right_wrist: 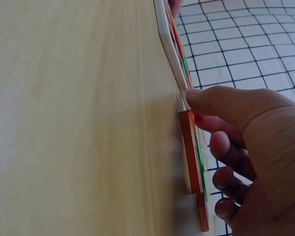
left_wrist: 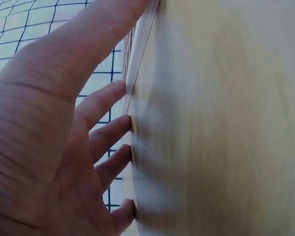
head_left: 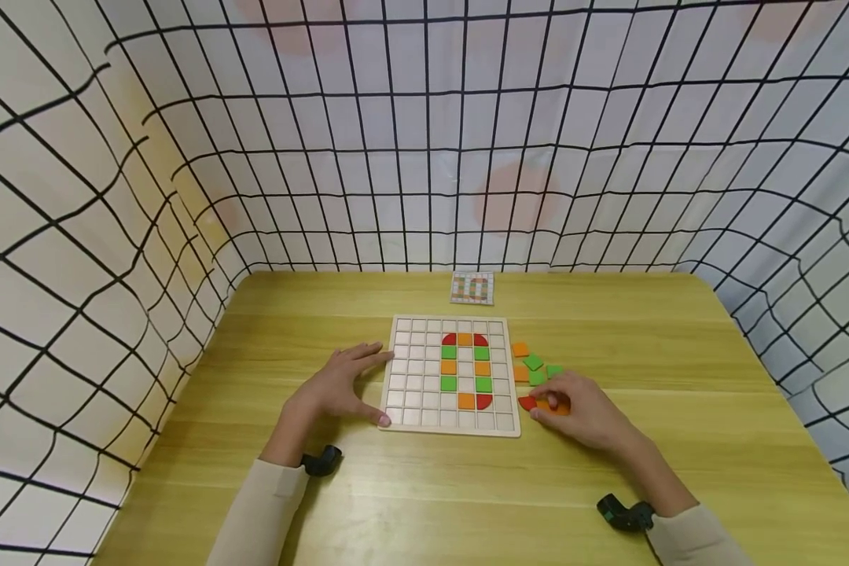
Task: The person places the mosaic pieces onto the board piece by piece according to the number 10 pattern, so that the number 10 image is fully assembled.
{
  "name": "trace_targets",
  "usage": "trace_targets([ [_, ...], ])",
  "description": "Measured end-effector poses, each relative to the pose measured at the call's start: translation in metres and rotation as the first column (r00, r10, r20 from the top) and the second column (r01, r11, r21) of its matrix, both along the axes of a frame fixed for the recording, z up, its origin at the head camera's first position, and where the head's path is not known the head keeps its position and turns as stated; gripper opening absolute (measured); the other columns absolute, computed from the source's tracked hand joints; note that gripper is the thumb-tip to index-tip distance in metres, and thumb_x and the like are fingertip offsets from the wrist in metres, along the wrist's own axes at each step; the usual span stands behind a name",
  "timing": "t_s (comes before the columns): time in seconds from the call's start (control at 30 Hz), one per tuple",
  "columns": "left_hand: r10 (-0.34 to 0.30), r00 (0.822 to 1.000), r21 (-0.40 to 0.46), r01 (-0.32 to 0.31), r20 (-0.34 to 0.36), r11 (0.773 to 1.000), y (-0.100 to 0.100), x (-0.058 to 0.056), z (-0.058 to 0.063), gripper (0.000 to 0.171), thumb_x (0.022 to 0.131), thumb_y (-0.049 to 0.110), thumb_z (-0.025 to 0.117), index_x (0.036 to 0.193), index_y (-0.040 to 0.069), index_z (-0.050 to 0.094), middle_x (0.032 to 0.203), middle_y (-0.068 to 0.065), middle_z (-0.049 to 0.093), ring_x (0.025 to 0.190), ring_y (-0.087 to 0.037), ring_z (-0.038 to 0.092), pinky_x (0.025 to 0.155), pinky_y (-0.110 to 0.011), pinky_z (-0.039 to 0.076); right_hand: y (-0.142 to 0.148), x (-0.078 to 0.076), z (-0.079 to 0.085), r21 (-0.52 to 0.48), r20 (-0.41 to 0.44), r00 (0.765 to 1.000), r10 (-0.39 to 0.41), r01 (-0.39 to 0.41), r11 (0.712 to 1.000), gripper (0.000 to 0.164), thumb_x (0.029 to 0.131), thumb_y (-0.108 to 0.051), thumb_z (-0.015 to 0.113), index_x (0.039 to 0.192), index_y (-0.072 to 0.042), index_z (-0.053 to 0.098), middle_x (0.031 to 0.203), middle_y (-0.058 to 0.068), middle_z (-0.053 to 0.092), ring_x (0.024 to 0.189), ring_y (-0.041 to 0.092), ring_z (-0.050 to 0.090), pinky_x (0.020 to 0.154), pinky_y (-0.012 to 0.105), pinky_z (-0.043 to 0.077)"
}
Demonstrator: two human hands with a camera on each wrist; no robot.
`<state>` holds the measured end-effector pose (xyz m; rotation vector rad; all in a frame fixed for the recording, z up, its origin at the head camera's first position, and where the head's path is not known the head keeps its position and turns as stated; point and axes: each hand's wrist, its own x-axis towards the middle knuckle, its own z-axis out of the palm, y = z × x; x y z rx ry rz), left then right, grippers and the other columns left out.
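A square wooden grid board (head_left: 413,387) lies on the table. Red quarter-round tiles, orange square tiles and green square tiles form a ring in its right half. At the board's left edge, my left hand (head_left: 336,384) is spread, its thumb and a fingertip touching the rim. The left wrist view shows that hand (left_wrist: 64,128) with its fingertips down on the table. Beside the board's right edge, my right hand (head_left: 582,409) pinches a red quarter-round tile (head_left: 526,402) between thumb and forefinger. In the right wrist view, the hand (right_wrist: 250,142) partly hides that tile.
Loose orange tiles (head_left: 520,350) and green tiles (head_left: 534,362) lie right of the board, with more orange tiles (right_wrist: 190,152) under the right hand. A small pattern card (head_left: 472,288) lies behind the board. White cloth with black grid lines (head_left: 424,173) surrounds the wooden table (head_left: 424,503).
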<state>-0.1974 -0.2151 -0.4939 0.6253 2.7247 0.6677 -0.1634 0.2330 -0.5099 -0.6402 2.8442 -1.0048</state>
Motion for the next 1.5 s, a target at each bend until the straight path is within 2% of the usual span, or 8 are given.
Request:
trace_targets([
  [0.2,0.003,1.0,-0.001,-0.003,0.0,1.0,0.001,0.001,0.002,0.119,0.059,0.073,0.089,0.16,0.034,0.039,0.171,-0.001,0.026,0.159,-0.03,0.021,0.129,-0.061,0.006,-0.011,-0.003,0.001,-0.028,-0.038,0.999,-0.012,0.011,1.0,0.017,0.09,-0.035,0.082,0.099,-0.023,0.075,0.077,-0.01,0.055,0.08,0.011,0.049,0.072,0.025,0.04],
  [0.43,0.003,1.0,0.008,-0.003,-0.009,1.0,0.001,0.002,0.001,0.118,0.059,0.072,0.089,0.159,0.032,0.041,0.171,-0.002,0.027,0.159,-0.031,0.021,0.129,-0.062,0.006,-0.033,-0.009,0.006,-0.054,-0.038,0.999,0.0,-0.002,0.999,0.017,0.089,-0.031,0.083,0.102,-0.021,0.077,0.076,-0.006,0.055,0.082,0.014,0.048,0.071,0.027,0.037],
  [0.67,-0.016,1.0,0.007,0.016,-0.024,1.0,0.001,0.002,0.002,0.117,0.06,0.071,0.089,0.159,0.031,0.041,0.17,-0.004,0.028,0.159,-0.032,0.024,0.129,-0.063,0.007,-0.051,-0.012,0.005,-0.083,-0.055,0.998,0.028,-0.033,0.996,0.018,0.087,-0.029,0.084,0.101,-0.021,0.078,0.076,-0.01,0.055,0.086,0.013,0.052,0.078,0.028,0.046],
  [0.9,-0.022,0.999,0.008,0.022,-0.025,1.0,0.001,0.001,0.002,0.117,0.06,0.07,0.09,0.159,0.031,0.041,0.171,-0.004,0.028,0.158,-0.032,0.024,0.128,-0.064,0.006,-0.069,-0.013,0.001,-0.089,-0.056,0.997,0.06,-0.065,0.994,0.018,0.088,-0.033,0.083,0.103,-0.023,0.078,0.077,-0.008,0.056,0.08,0.011,0.05,0.07,0.026,0.042],
  [1.17,-0.021,1.0,0.006,0.021,-0.023,1.0,0.001,0.002,0.003,0.117,0.061,0.07,0.09,0.159,0.031,0.041,0.171,-0.004,0.028,0.159,-0.032,0.023,0.128,-0.064,0.007,-0.089,-0.016,-0.003,-0.067,-0.076,0.993,0.091,-0.096,0.993,0.02,0.088,-0.036,0.083,0.101,-0.022,0.08,0.072,-0.011,0.055,0.078,0.011,0.049,0.072,0.027,0.04],
  [1.5,-0.017,0.999,-0.001,0.017,-0.027,1.0,0.0,0.002,0.002,0.116,0.061,0.071,0.089,0.159,0.032,0.04,0.171,-0.003,0.028,0.158,-0.031,0.024,0.129,-0.062,0.007,-0.112,-0.012,-0.002,-0.089,-0.043,0.996,0.082,-0.085,0.992,0.017,0.087,-0.036,0.084,0.099,-0.025,0.08,0.073,-0.01,0.055,0.078,0.012,0.049,0.065,0.026,0.038],
])
